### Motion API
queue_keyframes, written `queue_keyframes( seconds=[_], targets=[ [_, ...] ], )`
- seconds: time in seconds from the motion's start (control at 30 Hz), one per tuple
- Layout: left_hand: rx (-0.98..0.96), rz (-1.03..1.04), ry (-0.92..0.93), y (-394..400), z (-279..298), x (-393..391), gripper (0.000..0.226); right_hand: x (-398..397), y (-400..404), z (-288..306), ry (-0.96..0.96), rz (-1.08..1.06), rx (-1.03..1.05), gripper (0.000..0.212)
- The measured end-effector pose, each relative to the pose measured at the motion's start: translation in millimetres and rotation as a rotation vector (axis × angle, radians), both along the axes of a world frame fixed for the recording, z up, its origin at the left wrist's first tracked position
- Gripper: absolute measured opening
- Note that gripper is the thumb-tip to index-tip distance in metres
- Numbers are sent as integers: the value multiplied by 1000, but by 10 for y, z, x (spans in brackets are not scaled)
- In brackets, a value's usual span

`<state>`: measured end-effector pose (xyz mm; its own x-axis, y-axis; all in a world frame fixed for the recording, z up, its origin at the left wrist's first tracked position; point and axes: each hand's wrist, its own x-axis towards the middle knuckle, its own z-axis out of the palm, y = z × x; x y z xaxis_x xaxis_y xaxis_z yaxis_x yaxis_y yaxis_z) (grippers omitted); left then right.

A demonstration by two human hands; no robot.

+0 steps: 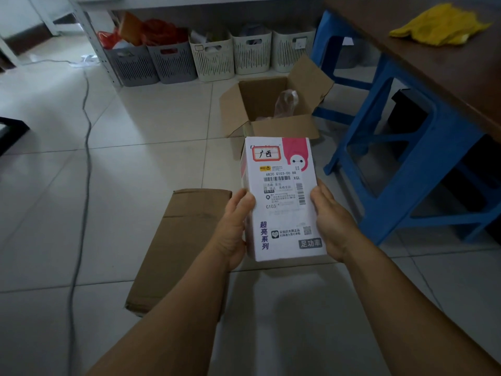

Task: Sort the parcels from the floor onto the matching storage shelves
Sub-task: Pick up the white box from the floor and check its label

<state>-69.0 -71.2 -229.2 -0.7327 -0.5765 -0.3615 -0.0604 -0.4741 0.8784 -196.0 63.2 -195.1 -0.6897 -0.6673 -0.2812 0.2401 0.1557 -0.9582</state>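
Observation:
I hold a white parcel box (280, 196) in front of me, above the floor. It has a pink corner, a shipping label with barcodes and a red-framed sticker with handwritten characters on top. My left hand (234, 229) grips its left side and my right hand (332, 223) grips its right side. Under my left arm a flat closed cardboard box (179, 240) lies on the tiled floor. Beyond the parcel stands an open cardboard box (273, 109) with clear plastic wrap inside.
Several slotted plastic bins (214, 59), grey and cream, line the floor under a metal shelf (92, 31) at the back. Blue plastic stools (401, 158) stand under a brown table (433, 63) at right, with a yellow cloth (439, 24) on it. A grey cable (85, 147) runs along the floor at left.

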Motion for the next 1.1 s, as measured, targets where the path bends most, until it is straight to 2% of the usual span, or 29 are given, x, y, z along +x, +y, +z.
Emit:
queue_keyframes(
  seconds=[0.13,0.27,0.4,0.5,0.6,0.67,0.8,0.9,1.1],
  targets=[
    [-16,15,-18,5,-17,-1,100,50,-14,72,45,28,-26,20],
    [-1,44,20,-52,-68,-2,99,88,-32,100,147,45,-45,49],
    [1,65,70,-116,-97,-3,96,122,-87,136,506,50,151,90],
    [0,72,75,-149,-111,3,92,221,-100,163,843,29,252,103],
    [-2,74,72,-168,-121,11,90,308,-85,98,1255,41,268,85],
    [7,80,75,-175,-109,22,90,346,-76,10,1391,66,202,71],
    [14,93,82,-182,-94,19,90,408,-70,-81,1456,124,135,59],
    [-13,88,87,-174,-81,14,88,389,-65,-77,1446,124,126,59],
    [-55,81,93,-153,-54,12,94,370,-58,-49,1422,75,127,45]
  ],
)
